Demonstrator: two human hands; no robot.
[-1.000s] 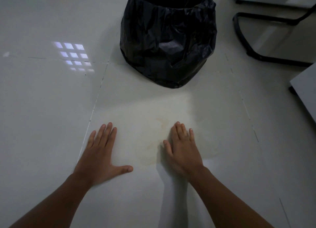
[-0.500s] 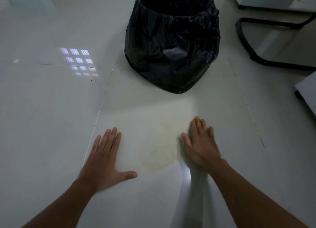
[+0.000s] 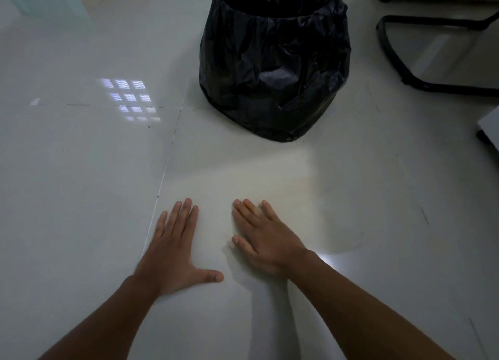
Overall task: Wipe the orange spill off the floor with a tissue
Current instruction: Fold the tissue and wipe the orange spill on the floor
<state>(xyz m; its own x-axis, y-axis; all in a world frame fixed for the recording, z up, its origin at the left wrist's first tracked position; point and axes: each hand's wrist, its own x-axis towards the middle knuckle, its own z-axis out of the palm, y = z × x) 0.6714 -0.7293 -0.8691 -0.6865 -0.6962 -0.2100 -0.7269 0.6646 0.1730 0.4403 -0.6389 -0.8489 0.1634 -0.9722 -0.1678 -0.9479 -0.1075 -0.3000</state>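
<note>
My right hand (image 3: pixel 266 239) lies flat, palm down, fingers stretched and close together, on a pale, faintly yellowish patch of the white tiled floor (image 3: pixel 81 197). The orange spill (image 3: pixel 305 189) shows only as a weak tint to the right of that hand. Anything under the palm is hidden, and I cannot make out a tissue there. My left hand (image 3: pixel 175 249) rests flat on the floor just to the left, fingers apart and thumb pointing right, with nothing in it.
A bin lined with a black bag (image 3: pixel 274 62) stands just beyond the hands. A black chair base (image 3: pixel 399 62) and pale furniture (image 3: pixel 490 127) are at the right. A window reflection (image 3: pixel 127 98) shines on the tiles at the left.
My right hand slid right, then swept back left over the stain, ending close to the left hand. The left hand stayed planted. The view shifted slightly.
</note>
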